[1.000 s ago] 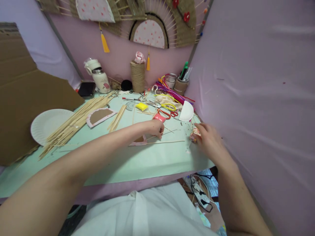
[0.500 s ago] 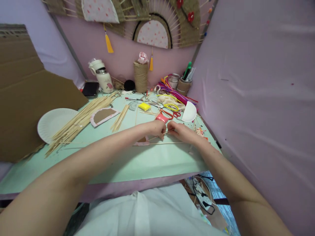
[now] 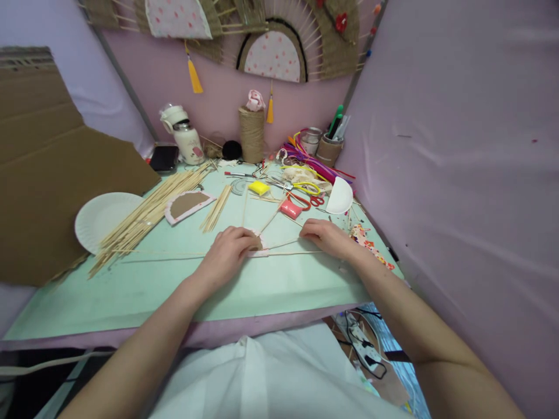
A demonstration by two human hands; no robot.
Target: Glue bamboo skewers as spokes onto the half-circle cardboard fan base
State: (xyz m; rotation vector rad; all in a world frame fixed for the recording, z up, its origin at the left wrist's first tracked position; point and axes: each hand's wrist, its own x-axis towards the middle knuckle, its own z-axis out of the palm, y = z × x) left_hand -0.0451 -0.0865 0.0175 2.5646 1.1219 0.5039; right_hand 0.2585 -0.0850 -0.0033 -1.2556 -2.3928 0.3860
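My left hand [image 3: 229,251] lies on a small brown cardboard piece with a pink rim [image 3: 257,243] on the mint table [image 3: 174,285], fingers curled over it. Thin bamboo sticks [image 3: 288,251] fan out from under that piece toward the right. My right hand [image 3: 325,237] rests on the far ends of these sticks, fingers bent and pressing down. A patterned scrap of paper [image 3: 369,241] lies just right of my right hand.
A pile of long bamboo sticks [image 3: 148,212], a white paper plate [image 3: 101,218] and a cardboard sheet [image 3: 48,174] fill the left. Scissors [image 3: 301,189], pink [image 3: 290,208] and yellow [image 3: 259,187] blocks, a half plate [image 3: 339,198], a twine spool [image 3: 252,134] and a flask [image 3: 186,139] stand behind.
My left hand drew back from the pink block onto the cardboard piece. My right hand came in from the table's right edge onto the sticks.
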